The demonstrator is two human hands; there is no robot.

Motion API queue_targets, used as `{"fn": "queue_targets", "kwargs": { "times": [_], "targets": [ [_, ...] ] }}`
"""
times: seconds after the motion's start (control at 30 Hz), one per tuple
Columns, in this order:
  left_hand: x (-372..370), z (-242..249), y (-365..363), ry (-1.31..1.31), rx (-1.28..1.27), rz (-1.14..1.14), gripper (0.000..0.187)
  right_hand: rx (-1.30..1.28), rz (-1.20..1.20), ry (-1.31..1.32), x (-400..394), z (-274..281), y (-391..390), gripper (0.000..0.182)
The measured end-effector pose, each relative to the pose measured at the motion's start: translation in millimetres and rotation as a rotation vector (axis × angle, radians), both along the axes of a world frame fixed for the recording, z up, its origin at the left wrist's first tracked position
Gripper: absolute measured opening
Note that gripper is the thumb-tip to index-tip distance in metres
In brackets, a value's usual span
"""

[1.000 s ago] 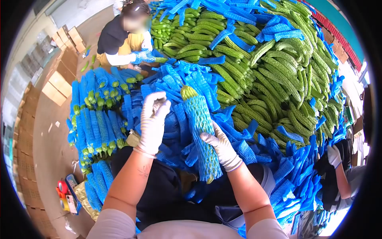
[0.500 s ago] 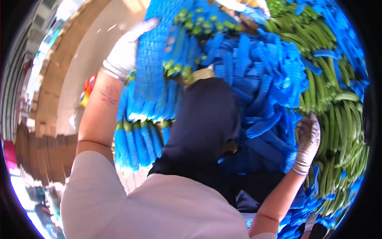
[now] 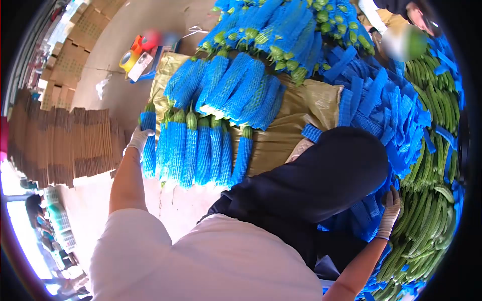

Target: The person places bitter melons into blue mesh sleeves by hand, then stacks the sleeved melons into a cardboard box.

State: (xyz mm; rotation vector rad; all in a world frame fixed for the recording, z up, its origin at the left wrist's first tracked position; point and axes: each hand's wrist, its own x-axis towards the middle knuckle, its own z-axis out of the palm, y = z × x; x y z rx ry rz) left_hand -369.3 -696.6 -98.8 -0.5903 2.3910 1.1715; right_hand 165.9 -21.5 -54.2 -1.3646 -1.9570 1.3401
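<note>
My left hand (image 3: 137,139), in a white glove, is closed around a long green gourd in a blue foam net sleeve (image 3: 147,150), held upright at the left end of a row of sleeved gourds (image 3: 203,150). The gourd's green end shows above my fingers. My right hand (image 3: 391,213), also gloved, rests beside my leg, between loose blue net sleeves (image 3: 369,105) and a heap of bare green gourds (image 3: 422,226). Its fingers are slightly bent and apart, with nothing visible in them.
More sleeved gourds (image 3: 236,93) lie on a tan sack (image 3: 286,135). Flattened cardboard (image 3: 75,145) stands at left, with boxes (image 3: 83,30) behind. A yellow tape roll (image 3: 128,60) lies on the floor (image 3: 130,30). Another person's arm (image 3: 371,15) shows at top right.
The view has shifted, bringing the sleeved row into sight. My left hand has moved down from the upper stack to the row's left end. My right hand stays beside the bare gourds.
</note>
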Motion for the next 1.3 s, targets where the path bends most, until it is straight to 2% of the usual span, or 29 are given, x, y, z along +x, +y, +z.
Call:
{"fn": "queue_targets", "kwargs": {
  "times": [0.07,0.17,0.2,0.3,0.33,0.4,0.43,0.5,0.53,0.57,0.63,0.67,0.73,0.77,0.8,0.83,0.87,0.9,0.97,1.0,1.07,1.1,1.17,1.23,1.27,1.3],
  "targets": [
    [-2,-41,-40,0.012,-0.021,-0.035,0.068,0.001,0.044,-0.063,14,-17,10,0.034],
    [3,-67,-54,0.042,-0.068,-0.03,0.07,-0.003,-0.018,-0.151,5,-10,-6,0.034],
    [8,-49,-38,0.019,-0.001,-0.062,0.072,-0.037,-0.003,-0.188,4,-5,-9,0.034],
    [-16,-71,-34,0.111,-0.046,-0.134,0.075,-0.026,-0.007,-0.19,7,-6,-13,0.029],
    [-24,-63,-16,0.116,-0.032,-0.135,0.075,-0.009,-0.015,-0.207,9,-6,-13,0.03],
    [-40,-50,28,0.292,-0.169,-0.227,0.08,0.027,-0.025,-0.246,13,-5,-17,0.03],
    [-53,-52,46,0.331,-0.196,-0.266,0.084,0.049,-0.034,-0.285,15,-3,-20,0.03],
    [-88,-67,77,0.404,-0.085,-0.376,0.087,0.059,-0.068,-0.26,19,-3,-21,0.031],
    [-104,-70,97,0.459,-0.143,-0.473,0.086,0.051,-0.079,-0.257,19,1,-24,0.031],
    [-112,-57,124,0.462,-0.129,-0.482,0.086,0.042,-0.092,-0.257,19,5,-29,0.031],
    [-115,-14,182,0.484,-0.377,-0.606,0.087,0.035,-0.129,-0.263,11,18,-40,0.03],
    [-116,-15,201,0.488,-0.368,-0.615,0.087,0.032,-0.137,-0.261,10,21,-44,0.03],
    [-118,-20,228,0.344,-0.535,-0.619,0.085,0.026,-0.125,-0.236,16,22,-47,0.03],
    [-126,-52,230,0.351,-0.528,-0.626,0.085,0.032,-0.134,-0.234,20,19,-47,0.03],
    [-138,-106,228,0.252,-0.577,-0.67,0.083,0.044,-0.132,-0.27,22,18,-47,0.03],
    [-131,-100,239,0.153,-0.628,-0.716,0.081,0.054,-0.131,-0.307,23,18,-49,0.03],
    [-127,-90,236,0.155,-0.537,-0.689,0.072,0.035,-0.14,-0.3,24,19,-50,0.031],
    [-123,-93,231,0.159,-0.539,-0.701,0.072,0.031,-0.151,-0.298,22,20,-51,0.031],
    [-118,-100,214,0.4,-0.512,-0.699,0.065,0.059,-0.088,-0.334,18,22,-50,0.032],
    [-106,-91,214,0.403,-0.514,-0.71,0.065,0.059,-0.058,-0.389,13,28,-49,0.034],
    [-80,-70,207,0.573,-0.356,-0.554,0.054,0.072,0.01,-0.393,4,36,-47,0.036],
    [-69,-69,203,0.578,-0.358,-0.567,0.054,0.09,0.085,-0.399,-3,43,-47,0.037],
    [-48,-68,204,0.788,-0.219,-0.603,0.047,0.109,0.152,-0.495,-28,73,-55,0.039],
    [-21,-54,218,0.862,-0.178,-0.717,0.044,0.141,0.195,-0.51,-43,95,-62,0.037],
    [-15,-61,221,0.78,-0.019,-0.729,0.044,0.257,0.244,-0.513,-40,96,-62,0.037],
    [-12,-69,231,0.687,0.142,-0.748,0.043,0.206,0.248,-0.545,-48,114,-67,0.037]
  ]
}}
